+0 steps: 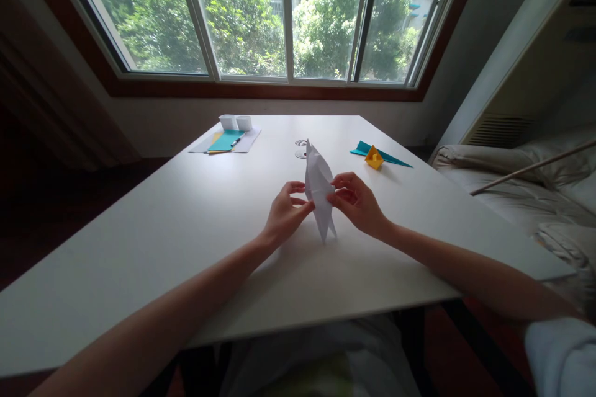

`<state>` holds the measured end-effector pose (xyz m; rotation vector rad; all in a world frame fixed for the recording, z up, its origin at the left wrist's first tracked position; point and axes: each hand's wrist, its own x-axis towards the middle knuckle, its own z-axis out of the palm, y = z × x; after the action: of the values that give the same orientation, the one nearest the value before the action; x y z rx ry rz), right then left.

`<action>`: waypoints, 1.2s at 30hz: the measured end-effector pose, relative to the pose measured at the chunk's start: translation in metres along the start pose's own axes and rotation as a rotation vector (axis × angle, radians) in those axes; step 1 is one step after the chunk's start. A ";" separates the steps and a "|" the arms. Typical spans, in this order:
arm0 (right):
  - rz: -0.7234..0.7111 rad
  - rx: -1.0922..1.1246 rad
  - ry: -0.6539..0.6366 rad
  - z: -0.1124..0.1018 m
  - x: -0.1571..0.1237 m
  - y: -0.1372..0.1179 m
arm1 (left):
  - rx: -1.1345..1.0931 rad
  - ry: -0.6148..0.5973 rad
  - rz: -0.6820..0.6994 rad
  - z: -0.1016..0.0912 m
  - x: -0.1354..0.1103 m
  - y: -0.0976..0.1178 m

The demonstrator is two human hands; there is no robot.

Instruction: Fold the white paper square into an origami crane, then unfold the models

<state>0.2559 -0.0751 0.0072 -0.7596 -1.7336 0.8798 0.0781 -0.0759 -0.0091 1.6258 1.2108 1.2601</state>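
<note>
A folded white paper figure (319,189) stands nearly upright over the middle of the white table (162,229), its lower tip close to the tabletop. My left hand (285,214) pinches its left edge with thumb and fingers. My right hand (357,201) pinches the right edge at about the same height. Both hands are closed on the paper.
A small yellow paper boat (374,157) sits on a teal paper plane (382,153) at the right. Sheets of coloured paper with a pen (226,141) and two white paper boxes (235,122) lie far left. A bed (521,180) is to the right.
</note>
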 end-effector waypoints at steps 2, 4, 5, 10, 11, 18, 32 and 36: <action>-0.035 -0.029 -0.004 0.000 0.000 0.000 | 0.014 -0.001 0.028 0.000 0.001 -0.001; -0.087 -0.067 -0.004 0.000 -0.001 0.000 | 0.039 0.010 0.043 0.000 0.002 -0.002; -0.118 -0.097 -0.005 0.000 -0.002 0.000 | 0.047 0.020 0.045 0.001 0.003 -0.003; -0.233 -0.254 -0.048 0.001 -0.006 -0.004 | -0.021 0.041 0.060 0.002 0.004 -0.003; -0.240 -0.258 -0.057 0.001 -0.007 -0.005 | -0.050 0.037 0.071 0.002 0.005 -0.001; -0.012 0.007 0.050 -0.009 0.002 -0.006 | -0.236 -0.063 0.044 -0.001 0.007 0.015; 0.254 0.232 -0.116 -0.005 0.004 0.005 | 0.044 -0.076 0.045 -0.001 0.003 0.008; 0.243 0.226 -0.092 -0.006 0.005 0.003 | 0.167 -0.035 0.013 -0.003 0.002 0.011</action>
<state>0.2605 -0.0683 0.0085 -0.7984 -1.6072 1.2707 0.0784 -0.0771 0.0029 1.7697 1.3149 1.1590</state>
